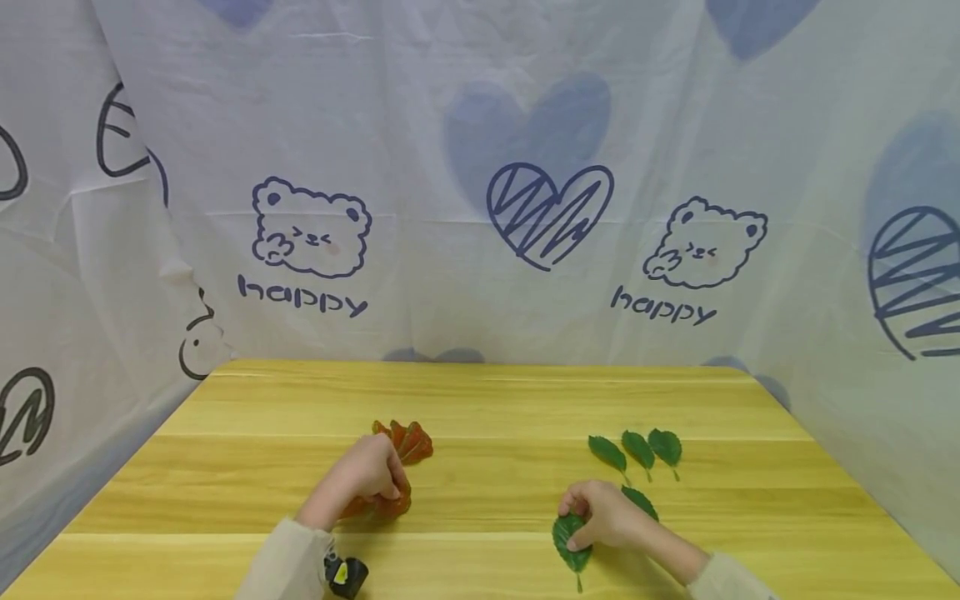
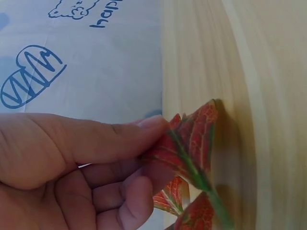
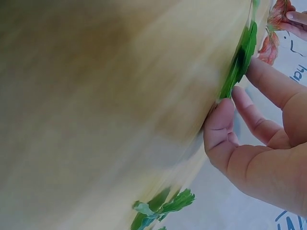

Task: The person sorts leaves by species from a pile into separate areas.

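Between its thumb and fingers, my left hand (image 1: 371, 468) pinches a red leaf (image 2: 194, 139) with a green midrib and stem. The leaf is tilted up off the table in the left wrist view. Just beyond that hand lies a fanned group of red leaves (image 1: 411, 442). My right hand (image 1: 609, 515) grips a green leaf (image 1: 567, 543) with a toothed edge, low at the tabletop, its stem pointing toward me. The thumb lies over this leaf and the other fingers curl at its far edge. Another green leaf (image 1: 640, 502) is partly hidden behind the right hand.
Several green leaves (image 1: 637, 448) lie in a row beyond the right hand. The yellow wood-grain table (image 1: 480, 400) meets a white printed cloth (image 1: 435, 283) at its back and sides. A black device (image 1: 347, 577) sits at the left wrist.
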The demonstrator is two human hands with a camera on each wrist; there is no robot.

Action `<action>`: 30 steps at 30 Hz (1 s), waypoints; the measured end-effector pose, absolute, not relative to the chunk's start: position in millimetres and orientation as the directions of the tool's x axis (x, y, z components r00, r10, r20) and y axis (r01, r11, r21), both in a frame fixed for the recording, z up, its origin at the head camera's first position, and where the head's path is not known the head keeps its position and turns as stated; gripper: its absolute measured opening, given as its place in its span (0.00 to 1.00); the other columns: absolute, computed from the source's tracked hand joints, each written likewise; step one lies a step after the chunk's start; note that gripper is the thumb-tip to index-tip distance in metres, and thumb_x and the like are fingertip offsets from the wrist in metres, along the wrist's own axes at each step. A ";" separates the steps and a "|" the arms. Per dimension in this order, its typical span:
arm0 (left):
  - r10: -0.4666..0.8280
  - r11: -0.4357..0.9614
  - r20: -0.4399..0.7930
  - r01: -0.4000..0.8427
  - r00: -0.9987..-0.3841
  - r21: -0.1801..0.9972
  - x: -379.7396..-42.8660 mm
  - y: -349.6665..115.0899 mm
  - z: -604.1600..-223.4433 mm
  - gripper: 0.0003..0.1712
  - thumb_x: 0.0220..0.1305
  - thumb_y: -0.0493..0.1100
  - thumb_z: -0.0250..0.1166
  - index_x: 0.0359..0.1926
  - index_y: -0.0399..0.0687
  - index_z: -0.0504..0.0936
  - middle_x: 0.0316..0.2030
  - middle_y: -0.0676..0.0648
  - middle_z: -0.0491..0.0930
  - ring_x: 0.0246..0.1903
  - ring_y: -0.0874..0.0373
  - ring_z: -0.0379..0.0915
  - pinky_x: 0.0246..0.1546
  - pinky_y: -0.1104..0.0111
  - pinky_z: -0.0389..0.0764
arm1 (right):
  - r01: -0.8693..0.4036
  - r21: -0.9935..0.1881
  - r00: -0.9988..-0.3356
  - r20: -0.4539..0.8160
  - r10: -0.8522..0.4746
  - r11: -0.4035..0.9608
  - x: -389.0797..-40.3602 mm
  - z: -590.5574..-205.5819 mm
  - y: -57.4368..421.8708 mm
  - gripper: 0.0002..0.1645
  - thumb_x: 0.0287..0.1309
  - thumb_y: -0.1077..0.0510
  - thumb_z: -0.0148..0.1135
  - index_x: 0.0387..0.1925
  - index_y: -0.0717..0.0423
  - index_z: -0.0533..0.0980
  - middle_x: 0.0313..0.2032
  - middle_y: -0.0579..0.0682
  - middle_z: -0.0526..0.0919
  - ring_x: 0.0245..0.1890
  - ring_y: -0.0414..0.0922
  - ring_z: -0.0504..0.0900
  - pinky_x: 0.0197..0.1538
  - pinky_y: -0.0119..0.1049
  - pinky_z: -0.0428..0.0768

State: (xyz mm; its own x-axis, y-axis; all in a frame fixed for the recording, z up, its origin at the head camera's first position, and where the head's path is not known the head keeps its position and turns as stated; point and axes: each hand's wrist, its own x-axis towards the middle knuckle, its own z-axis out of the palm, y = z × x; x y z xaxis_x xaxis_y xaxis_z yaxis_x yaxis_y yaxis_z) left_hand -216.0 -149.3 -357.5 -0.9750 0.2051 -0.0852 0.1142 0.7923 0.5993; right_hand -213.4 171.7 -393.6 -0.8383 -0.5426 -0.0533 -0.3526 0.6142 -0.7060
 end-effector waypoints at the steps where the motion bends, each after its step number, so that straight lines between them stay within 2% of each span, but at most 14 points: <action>1: 0.202 0.796 -0.088 0.111 -0.975 0.595 -216.0 -149.6 -357.9 0.08 0.42 0.23 0.66 0.21 0.37 0.83 0.20 0.48 0.78 0.17 0.58 0.73 0.17 0.69 0.76 | -0.355 -0.705 -0.838 -0.051 -0.544 0.614 -213.4 -393.9 171.6 0.18 0.33 0.67 0.72 0.30 0.60 0.74 0.28 0.47 0.74 0.32 0.45 0.72 0.37 0.44 0.73; 11: 0.155 0.805 -0.094 0.070 -0.983 0.589 -215.5 -152.4 -362.3 0.10 0.41 0.21 0.65 0.23 0.38 0.83 0.23 0.47 0.79 0.15 0.58 0.72 0.16 0.69 0.75 | -0.356 -0.696 -0.842 -0.051 -0.538 0.623 -212.9 -394.7 171.0 0.17 0.33 0.67 0.72 0.29 0.60 0.75 0.28 0.47 0.73 0.32 0.45 0.71 0.36 0.43 0.73; 18: 0.125 0.812 -0.105 0.041 -0.987 0.583 -215.8 -154.5 -365.9 0.11 0.41 0.20 0.65 0.23 0.38 0.83 0.27 0.45 0.80 0.13 0.58 0.71 0.14 0.70 0.75 | -0.398 -0.688 -0.824 -0.023 -0.566 0.607 -217.3 -399.9 175.2 0.18 0.33 0.61 0.74 0.28 0.57 0.75 0.27 0.45 0.72 0.30 0.43 0.70 0.34 0.39 0.72; 30: 0.120 0.836 -0.108 0.042 -0.987 0.548 -220.9 -155.2 -371.3 0.13 0.41 0.21 0.65 0.19 0.42 0.83 0.23 0.48 0.78 0.11 0.59 0.71 0.11 0.70 0.74 | -0.337 -0.708 -0.858 -0.041 -0.513 0.620 -212.5 -396.4 170.3 0.17 0.31 0.72 0.71 0.28 0.60 0.75 0.26 0.47 0.72 0.28 0.44 0.70 0.30 0.33 0.71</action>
